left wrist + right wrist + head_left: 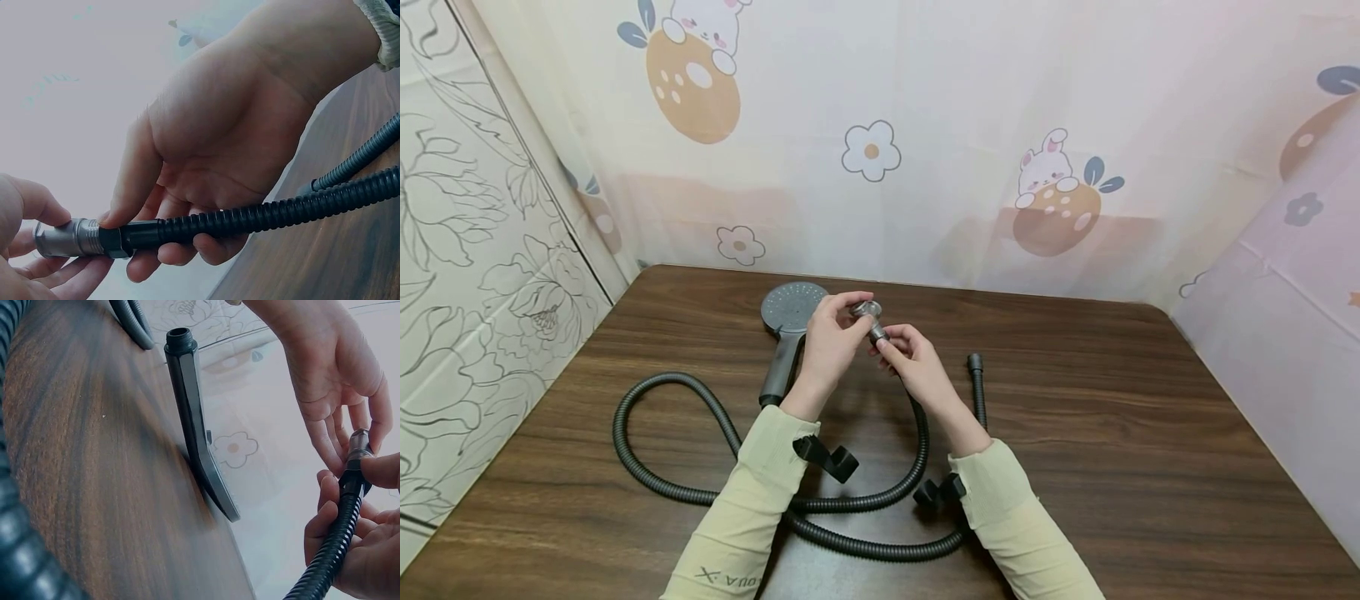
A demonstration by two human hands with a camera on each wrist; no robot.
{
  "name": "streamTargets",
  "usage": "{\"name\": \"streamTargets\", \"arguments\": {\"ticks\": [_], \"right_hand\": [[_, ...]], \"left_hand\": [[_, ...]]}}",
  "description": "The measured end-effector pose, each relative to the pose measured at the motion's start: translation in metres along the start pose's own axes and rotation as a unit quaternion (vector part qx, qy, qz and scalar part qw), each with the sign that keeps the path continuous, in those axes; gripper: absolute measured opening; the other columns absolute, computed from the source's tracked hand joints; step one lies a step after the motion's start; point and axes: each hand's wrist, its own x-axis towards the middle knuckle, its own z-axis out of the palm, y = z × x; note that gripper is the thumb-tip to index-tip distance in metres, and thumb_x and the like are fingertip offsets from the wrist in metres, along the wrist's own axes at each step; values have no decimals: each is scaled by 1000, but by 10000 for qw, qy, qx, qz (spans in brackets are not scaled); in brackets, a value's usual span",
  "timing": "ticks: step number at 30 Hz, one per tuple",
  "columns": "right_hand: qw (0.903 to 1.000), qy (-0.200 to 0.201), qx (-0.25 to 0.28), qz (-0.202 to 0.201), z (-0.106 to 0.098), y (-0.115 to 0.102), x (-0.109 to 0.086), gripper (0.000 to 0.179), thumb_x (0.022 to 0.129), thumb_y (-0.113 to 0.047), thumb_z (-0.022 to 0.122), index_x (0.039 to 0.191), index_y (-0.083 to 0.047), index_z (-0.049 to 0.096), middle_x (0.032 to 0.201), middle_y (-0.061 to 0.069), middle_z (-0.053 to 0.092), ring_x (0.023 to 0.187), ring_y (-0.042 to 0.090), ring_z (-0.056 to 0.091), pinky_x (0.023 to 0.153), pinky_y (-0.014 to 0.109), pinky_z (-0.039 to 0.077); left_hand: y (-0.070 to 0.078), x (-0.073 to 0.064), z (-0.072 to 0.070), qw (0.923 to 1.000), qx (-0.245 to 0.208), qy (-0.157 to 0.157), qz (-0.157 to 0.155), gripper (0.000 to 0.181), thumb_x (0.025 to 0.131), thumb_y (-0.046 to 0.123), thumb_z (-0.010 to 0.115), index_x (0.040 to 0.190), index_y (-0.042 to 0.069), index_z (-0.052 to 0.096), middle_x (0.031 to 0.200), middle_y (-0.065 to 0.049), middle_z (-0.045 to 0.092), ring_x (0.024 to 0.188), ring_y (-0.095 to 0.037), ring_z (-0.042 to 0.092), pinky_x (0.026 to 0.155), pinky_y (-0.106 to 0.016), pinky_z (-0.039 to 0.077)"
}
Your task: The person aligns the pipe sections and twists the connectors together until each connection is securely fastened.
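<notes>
My left hand point(832, 337) pinches a silver metal fitting point(867, 309) between thumb and fingers. In the left wrist view some thread shows on the fitting point(62, 237), right against the black collar of a dark corrugated shower hose point(281, 212). With thumb and curled fingers, my right hand point(917, 367) grips the hose at that collar. Whether the collar is screwed on cannot be told. Left of both hands lies a grey shower head point(793, 308), its face up. Its handle's bare threaded end point(181, 339) shows in the right wrist view.
The hose loops point(673, 383) across the brown wooden table point(1150, 433) beneath both forearms. Its other end point(975, 362) lies right of my right hand. A patterned curtain point(872, 208) hangs behind the table, and black mounts point(827, 458) are strapped at the wrists.
</notes>
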Motion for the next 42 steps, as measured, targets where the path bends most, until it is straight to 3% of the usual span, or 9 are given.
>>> {"name": "streamTargets", "arguments": {"ticks": [6,11,22,27,34,42], "right_hand": [[9992,55,-84,379,2,-2,2,27,96,-15,46,114,5,48,101,28,61,75,19,57,67,28,46],[9985,97,-70,538,3,-1,3,27,96,-14,45,114,6,48,100,27,61,73,13,57,64,22,44],[9986,108,-97,513,3,-2,2,26,97,-15,43,112,5,49,97,26,61,73,17,58,67,30,46],[9986,82,-70,525,3,-1,2,26,95,-15,46,113,4,50,99,26,61,75,21,57,66,28,46],[9989,46,-105,459,3,0,3,26,94,-15,49,113,2,50,100,28,60,81,37,54,65,26,46],[9988,96,-151,458,3,0,4,24,95,-14,47,112,3,51,98,26,61,76,24,57,68,33,48]], "left_hand": [[-1,0,0,10000,-29,20,-14,26,83,10,61,108,14,65,101,-6,52,88,-21,59,68,-28,44],[-1,0,0,10000,-23,41,-11,26,83,9,61,108,14,65,100,-6,52,87,-21,59,65,-28,44],[-2,0,0,10000,-77,-5,-19,28,82,8,62,109,14,65,100,-7,52,88,-23,60,66,-27,44],[-2,0,0,10000,-49,12,-14,27,82,9,61,108,14,65,100,-6,52,87,-22,60,66,-28,45],[-2,1,0,10000,29,7,23,26,83,10,61,109,14,65,100,-6,52,87,-21,59,66,-27,45],[-3,2,-1,10000,-72,-28,30,27,82,9,62,109,14,65,102,-8,52,86,-22,59,63,-27,43]]}}
